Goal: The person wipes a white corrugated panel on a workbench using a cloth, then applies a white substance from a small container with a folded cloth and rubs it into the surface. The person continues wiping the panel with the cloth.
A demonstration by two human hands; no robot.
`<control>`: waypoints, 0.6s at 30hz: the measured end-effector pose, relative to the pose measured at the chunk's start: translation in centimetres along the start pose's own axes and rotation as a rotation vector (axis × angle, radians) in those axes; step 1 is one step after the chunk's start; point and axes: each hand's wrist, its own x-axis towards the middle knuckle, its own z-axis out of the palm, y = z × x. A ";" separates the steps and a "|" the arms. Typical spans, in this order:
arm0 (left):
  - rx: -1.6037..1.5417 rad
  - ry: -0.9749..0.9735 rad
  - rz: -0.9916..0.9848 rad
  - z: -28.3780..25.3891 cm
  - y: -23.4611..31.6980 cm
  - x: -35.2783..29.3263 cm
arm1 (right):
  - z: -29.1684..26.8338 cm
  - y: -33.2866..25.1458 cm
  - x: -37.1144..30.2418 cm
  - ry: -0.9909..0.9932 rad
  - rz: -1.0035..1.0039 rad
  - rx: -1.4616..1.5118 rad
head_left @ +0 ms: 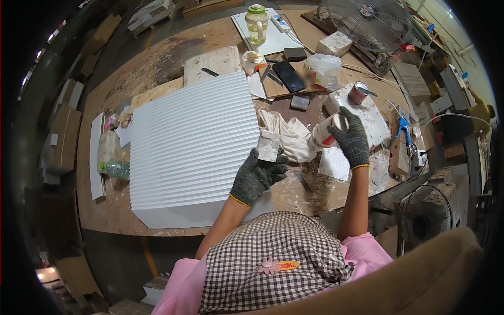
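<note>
My left hand (254,177), in a dark grey knitted glove, grips a small square plate (269,146) with a whitish, smeared face. It is just off the right edge of a large white ribbed panel (191,152) lying on the workbench. My right hand (350,139), gloved alike, has its fingers around the rim of a white tub (324,132) with red marking, which leans to one side. Between my hands lies a crumpled cream cloth (293,137). A whitish sheet (334,163) is just below the tub. A dark flat blade (302,181) rests near the bench's front edge.
An open tin (358,93) with a blade across it stands on a stained white block (375,118). Behind are a phone (289,76), a plastic bag (323,71), a green-lidded jug (256,25) and a large fan (367,23). A blue air gun (403,129) sits right.
</note>
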 end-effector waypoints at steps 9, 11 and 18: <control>-0.062 0.045 0.092 0.6 -0.6 0.1 | 4.9 1.6 6.4 0.067 -0.123 -0.086; 0.825 0.213 0.435 0.9 -0.6 0.6 | 8.1 3.2 6.9 0.008 -0.132 -0.162; 1.274 0.324 0.696 0.4 -0.9 0.4 | 9.8 4.5 6.0 0.033 -0.075 -0.169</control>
